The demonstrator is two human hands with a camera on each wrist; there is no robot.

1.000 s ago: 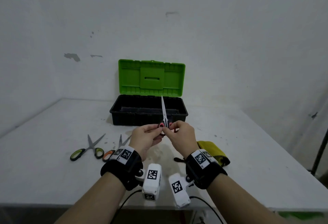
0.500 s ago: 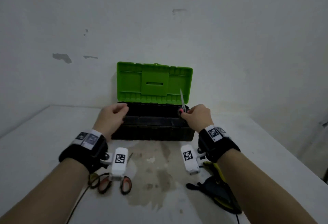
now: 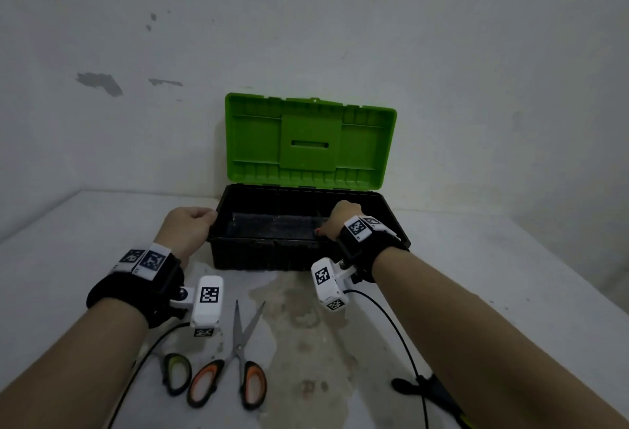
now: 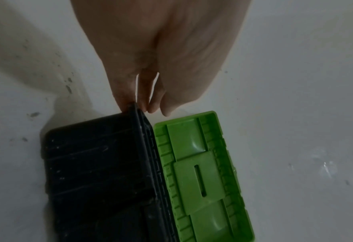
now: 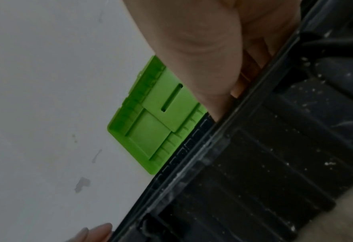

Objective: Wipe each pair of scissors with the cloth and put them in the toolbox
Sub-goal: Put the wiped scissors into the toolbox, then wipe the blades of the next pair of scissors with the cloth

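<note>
Fingers of the left hand (image 3: 185, 228) curl over the toolbox (image 3: 245, 253) left rim, likely steadying it; right hand (image 3: 338, 221) dips inside, grip hidden. Orange scissors (image 3: 235, 365) wait at the desk's near edge.

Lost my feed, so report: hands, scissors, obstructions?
Left hand grips toolbox rim. Right hand holds red scissors inside toolbox. Orange scissors, green scissors on table, not obstructing.

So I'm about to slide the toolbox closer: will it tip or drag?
The toolbox probably slides easily: it looks like thin plastic and nearly empty, so likely light. The upright green lid puts weight at the back, so it might rock backward if pushed high. The left hand holds its left end, which should steady it.
</note>
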